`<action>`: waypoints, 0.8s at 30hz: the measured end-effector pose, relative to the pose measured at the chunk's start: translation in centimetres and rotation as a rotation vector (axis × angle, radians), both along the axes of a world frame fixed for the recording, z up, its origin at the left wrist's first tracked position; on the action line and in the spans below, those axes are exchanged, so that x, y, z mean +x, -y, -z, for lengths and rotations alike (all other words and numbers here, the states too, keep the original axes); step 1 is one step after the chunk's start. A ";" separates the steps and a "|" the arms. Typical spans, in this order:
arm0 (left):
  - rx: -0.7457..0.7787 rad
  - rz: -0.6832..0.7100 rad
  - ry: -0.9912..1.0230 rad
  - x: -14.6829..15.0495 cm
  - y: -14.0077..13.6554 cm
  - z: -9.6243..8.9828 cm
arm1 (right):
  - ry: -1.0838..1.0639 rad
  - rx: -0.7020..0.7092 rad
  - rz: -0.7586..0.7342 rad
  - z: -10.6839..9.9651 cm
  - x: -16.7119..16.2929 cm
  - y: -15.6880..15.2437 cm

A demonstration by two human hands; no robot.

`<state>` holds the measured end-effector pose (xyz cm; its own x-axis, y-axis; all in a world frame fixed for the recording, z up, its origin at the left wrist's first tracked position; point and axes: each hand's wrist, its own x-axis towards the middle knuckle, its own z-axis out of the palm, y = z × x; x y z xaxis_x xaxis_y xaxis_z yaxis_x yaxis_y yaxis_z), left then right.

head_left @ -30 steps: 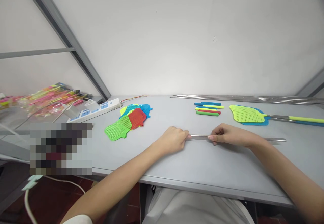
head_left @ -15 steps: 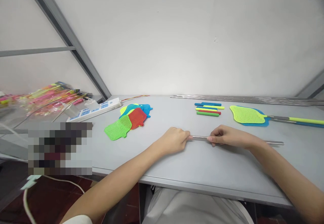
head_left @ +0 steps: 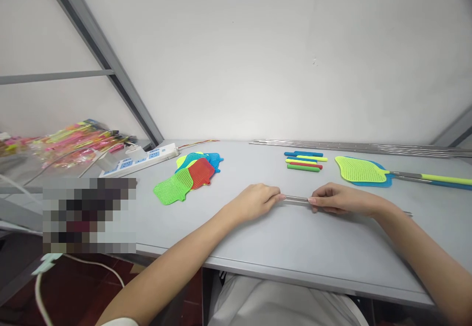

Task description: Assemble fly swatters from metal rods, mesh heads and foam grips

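Note:
Low over the grey table, my left hand (head_left: 260, 201) and my right hand (head_left: 337, 199) both pinch a thin metal rod (head_left: 296, 199). The fingers of each hand are closed on it, with a short bare length between them. Its far end shows again beyond my right wrist. Behind my hands lie several coloured handle tubes (head_left: 304, 161) in blue, yellow, red and green. To the left, flyswatter heads overlap in a pile, with a green head (head_left: 173, 187) and a red head (head_left: 201, 172) on top.
Flyswatters with a yellow head (head_left: 361, 169) and a blue one beneath lie at right. Long metal rods (head_left: 350, 146) run along the wall. At left are a white power strip (head_left: 142, 161), bagged colourful goods (head_left: 77, 144) and a pixelated patch.
Both hands have shifted slightly right, and the rod between them now shows as two parallel lines instead of one flat strip. The view has moved a little.

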<state>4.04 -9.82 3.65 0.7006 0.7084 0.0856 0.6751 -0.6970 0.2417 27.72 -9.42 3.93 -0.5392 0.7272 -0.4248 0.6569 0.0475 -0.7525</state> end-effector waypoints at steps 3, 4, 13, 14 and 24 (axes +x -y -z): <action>0.003 0.009 0.019 0.0 0.0 0.0 | -0.028 -0.035 -0.004 0.1 0.3 -0.1; 0.011 0.009 0.028 0.0 0.0 0.0 | -0.040 -0.040 -0.001 0.1 0.3 -0.1; 0.104 -0.011 -0.017 0.0 0.0 0.1 | -0.062 -0.030 -0.013 0.0 0.4 -0.1; 0.111 0.005 -0.042 0.1 0.1 0.2 | -0.048 -0.027 -0.022 0.0 0.4 -0.1; 0.193 0.069 -0.147 0.7 1.0 1.4 | 0.020 -0.001 -0.087 -0.2 0.6 0.0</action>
